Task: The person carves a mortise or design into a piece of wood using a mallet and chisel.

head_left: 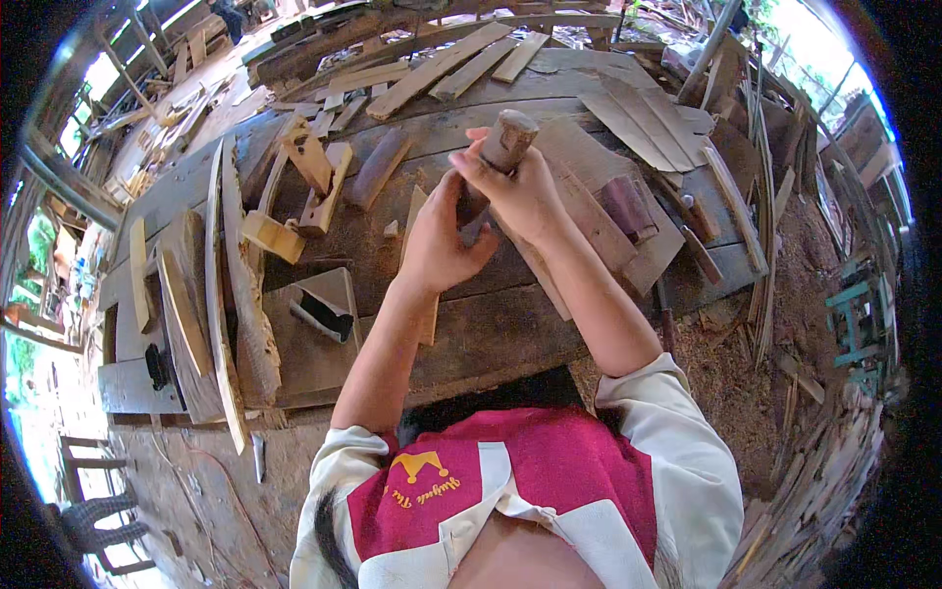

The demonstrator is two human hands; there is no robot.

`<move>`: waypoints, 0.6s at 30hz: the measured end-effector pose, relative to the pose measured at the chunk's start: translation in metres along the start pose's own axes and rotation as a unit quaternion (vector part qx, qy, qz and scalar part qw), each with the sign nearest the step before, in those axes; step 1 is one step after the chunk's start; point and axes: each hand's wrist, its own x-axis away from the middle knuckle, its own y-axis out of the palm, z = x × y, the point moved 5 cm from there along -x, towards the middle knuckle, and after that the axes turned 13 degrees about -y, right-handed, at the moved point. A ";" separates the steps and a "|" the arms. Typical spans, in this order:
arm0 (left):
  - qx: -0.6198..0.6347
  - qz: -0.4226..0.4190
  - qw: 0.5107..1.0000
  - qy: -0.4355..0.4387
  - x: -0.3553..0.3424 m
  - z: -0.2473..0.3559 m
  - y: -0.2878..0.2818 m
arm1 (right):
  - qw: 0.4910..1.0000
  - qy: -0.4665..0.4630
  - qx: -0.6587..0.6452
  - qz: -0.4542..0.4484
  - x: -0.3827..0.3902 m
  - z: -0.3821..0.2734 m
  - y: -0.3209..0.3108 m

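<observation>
A thick, round piece of brown wood point(511, 140), like a short log or mallet head, is held up above the workbench with its pale end facing me. My right hand point(520, 191) is closed around its upper part, fingers wrapped over the far side. Lower down, my left hand point(440, 240) cups the same round piece from the left, the thumb bent beneath it. The left fingertips are partly hidden behind the wood. Under my hands, thin flat boards point(589, 221) lie on the worn wooden workbench point(491, 339).
Left on the bench are a notched wooden block point(309, 162), a long rough-edged slat point(245, 294) and a board with a dark cutout point(324, 314). A reddish-brown block point(628, 208) rests at right. Planks point(442, 71) lie at the far edge; sawdust point(726, 393) covers the floor.
</observation>
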 end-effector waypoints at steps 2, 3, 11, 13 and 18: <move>0.049 -0.005 0.998 0.040 -0.004 0.007 0.003 | 0.999 -0.013 0.025 -0.033 0.003 0.000 0.000; 0.049 -0.006 0.998 0.041 -0.006 0.010 0.003 | 0.999 -0.014 0.025 -0.031 0.004 0.000 0.000; 0.087 0.077 0.993 -0.028 -0.016 -0.003 -0.001 | 0.983 -0.087 0.127 -0.100 0.022 0.021 -0.003; 0.058 0.075 0.994 -0.055 -0.015 -0.008 -0.001 | 0.999 0.010 0.031 -0.001 0.040 0.035 -0.016; 0.017 0.081 0.993 -0.081 -0.015 0.001 -0.001 | 0.948 0.083 0.296 -0.079 0.090 0.069 -0.056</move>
